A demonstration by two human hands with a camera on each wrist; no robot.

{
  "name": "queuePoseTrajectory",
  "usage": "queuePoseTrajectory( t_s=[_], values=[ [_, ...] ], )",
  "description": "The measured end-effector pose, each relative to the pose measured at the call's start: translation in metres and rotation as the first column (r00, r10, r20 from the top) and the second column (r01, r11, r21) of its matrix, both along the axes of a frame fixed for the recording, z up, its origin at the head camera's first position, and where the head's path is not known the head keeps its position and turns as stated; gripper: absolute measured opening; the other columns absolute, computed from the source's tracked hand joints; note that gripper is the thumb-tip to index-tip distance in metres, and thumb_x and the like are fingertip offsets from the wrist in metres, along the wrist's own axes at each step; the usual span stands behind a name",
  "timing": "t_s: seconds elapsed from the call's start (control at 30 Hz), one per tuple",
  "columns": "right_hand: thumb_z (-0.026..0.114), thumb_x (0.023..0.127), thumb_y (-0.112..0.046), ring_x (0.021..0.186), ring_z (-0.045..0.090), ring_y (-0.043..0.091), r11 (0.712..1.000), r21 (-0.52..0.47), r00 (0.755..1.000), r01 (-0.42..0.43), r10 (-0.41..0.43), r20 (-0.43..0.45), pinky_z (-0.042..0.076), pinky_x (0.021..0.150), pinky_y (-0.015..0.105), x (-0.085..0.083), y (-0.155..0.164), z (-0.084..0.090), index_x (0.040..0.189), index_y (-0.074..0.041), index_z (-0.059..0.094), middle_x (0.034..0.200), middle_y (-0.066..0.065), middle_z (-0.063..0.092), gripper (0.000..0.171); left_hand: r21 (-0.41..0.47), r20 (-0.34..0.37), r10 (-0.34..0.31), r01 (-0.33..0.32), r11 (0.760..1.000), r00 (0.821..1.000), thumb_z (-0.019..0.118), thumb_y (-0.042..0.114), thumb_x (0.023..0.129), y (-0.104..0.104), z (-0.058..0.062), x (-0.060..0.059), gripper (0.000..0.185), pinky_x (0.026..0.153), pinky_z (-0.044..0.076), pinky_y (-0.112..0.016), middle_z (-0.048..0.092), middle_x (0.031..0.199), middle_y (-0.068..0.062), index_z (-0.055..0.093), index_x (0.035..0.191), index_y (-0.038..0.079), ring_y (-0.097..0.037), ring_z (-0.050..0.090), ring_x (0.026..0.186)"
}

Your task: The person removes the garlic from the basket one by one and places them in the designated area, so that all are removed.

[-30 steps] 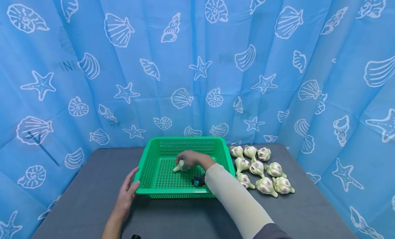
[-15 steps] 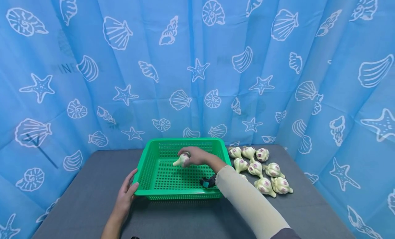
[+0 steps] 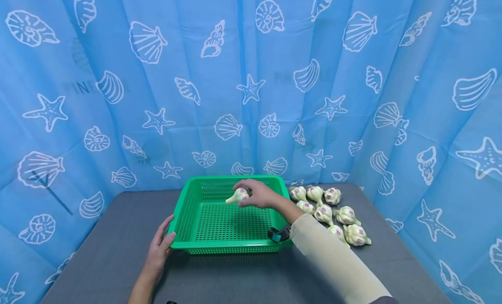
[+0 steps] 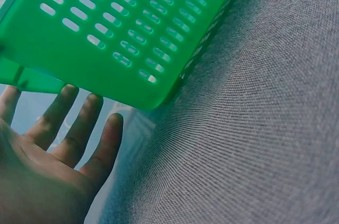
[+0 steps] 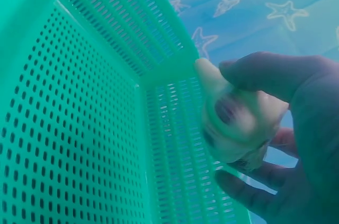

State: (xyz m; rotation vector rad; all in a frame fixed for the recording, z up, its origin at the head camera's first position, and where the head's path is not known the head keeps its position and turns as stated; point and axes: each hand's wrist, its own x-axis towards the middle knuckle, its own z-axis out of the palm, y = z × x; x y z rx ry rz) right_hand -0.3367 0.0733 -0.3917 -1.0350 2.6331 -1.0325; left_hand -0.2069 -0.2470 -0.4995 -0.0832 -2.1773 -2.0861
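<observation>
My right hand (image 3: 260,194) holds a garlic bulb (image 3: 239,195) above the green plastic basket (image 3: 219,244), its stem pointing left. In the right wrist view, the thumb presses one side of the bulb (image 5: 238,123) and fingers support the other. The perforated basket floor beneath has no other bulb on it. At the basket's left side my left hand (image 3: 157,247) rests against the rim near the front corner. Seen from the left wrist, the fingers (image 4: 79,128) are spread and mostly straight, with tips by the rim's underside.
Several garlic bulbs (image 3: 323,213) lie grouped on the grey tabletop (image 3: 219,278), right of the basket. A blue curtain (image 3: 251,94) with white shell and starfish prints stands behind. A small black object (image 3: 171,302) shows at the bottom edge.
My right hand has lifted the garlic bulb off the basket floor and moved it up and slightly right. The left hand stays at the rim. The head view has shifted a little.
</observation>
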Motion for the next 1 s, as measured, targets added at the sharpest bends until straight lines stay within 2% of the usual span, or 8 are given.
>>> queuePoseTrajectory(
  t_s=[0.13,0.3,0.53,0.77,0.87,1.0],
  values=[
    [0.077,0.085,-0.018,0.094,0.055,0.016,0.999,-0.035,0.999,0.020,-0.021,-0.048,0.046,0.071,0.033,0.008,0.009,0.005,0.131,-0.014,0.059,0.123,0.003,0.058,0.050,0.003,-0.003,-0.001,0.001,1.000,1.000,0.042,0.027,0.106,0.000,0.000,0.000,0.055,0.081,0.046,-0.025,0.024,0.152,-0.021,0.021,0.155,0.013,-0.002,0.050,0.108],
    [0.079,0.083,-0.020,0.088,0.055,0.016,0.997,-0.066,0.993,0.044,-0.051,-0.105,0.046,0.068,0.033,0.015,0.022,0.009,0.132,-0.012,0.058,0.121,0.003,0.058,0.054,0.016,-0.014,-0.013,0.013,1.000,1.000,0.041,0.025,0.106,0.001,0.002,0.000,0.055,0.080,0.047,-0.025,0.025,0.150,-0.024,0.019,0.155,0.011,-0.003,0.052,0.105],
    [0.078,0.084,-0.021,0.082,0.054,0.020,0.984,-0.155,0.990,0.089,-0.105,-0.094,0.047,0.063,0.034,0.023,0.046,0.012,0.130,-0.013,0.053,0.103,0.004,0.059,0.053,0.017,-0.015,-0.014,0.014,1.000,1.000,0.041,0.025,0.106,0.002,0.003,0.001,0.055,0.080,0.047,-0.025,0.024,0.151,-0.025,0.019,0.155,0.010,-0.002,0.051,0.105],
    [0.080,0.083,-0.020,0.092,0.058,0.025,0.954,-0.266,0.968,0.142,-0.190,-0.164,0.050,0.073,0.039,0.024,0.076,0.016,0.132,-0.011,0.056,0.127,0.011,0.055,0.056,0.031,-0.050,-0.017,0.018,0.999,0.999,0.041,0.021,0.106,0.001,0.000,0.001,0.054,0.080,0.047,-0.025,0.025,0.150,-0.024,0.020,0.154,0.008,-0.002,0.052,0.105],
    [0.079,0.083,-0.016,0.094,0.059,0.029,0.933,-0.316,0.959,0.172,-0.233,-0.164,0.051,0.075,0.040,0.026,0.090,0.018,0.133,-0.009,0.055,0.127,0.015,0.054,0.056,0.032,-0.066,-0.026,0.028,0.999,0.998,0.040,0.020,0.106,0.000,-0.001,0.002,0.053,0.079,0.048,-0.025,0.026,0.149,-0.025,0.020,0.154,0.008,-0.003,0.053,0.104],
    [0.076,0.085,-0.009,0.097,0.061,0.037,0.907,-0.351,0.948,0.233,-0.293,-0.127,0.052,0.073,0.038,0.044,0.102,0.035,0.135,-0.002,0.053,0.127,0.022,0.052,0.055,0.038,-0.061,-0.029,0.031,0.999,0.998,0.039,0.020,0.107,-0.001,0.000,0.001,0.053,0.079,0.048,-0.027,0.028,0.147,-0.025,0.019,0.154,0.008,-0.005,0.054,0.102]
  ],
)
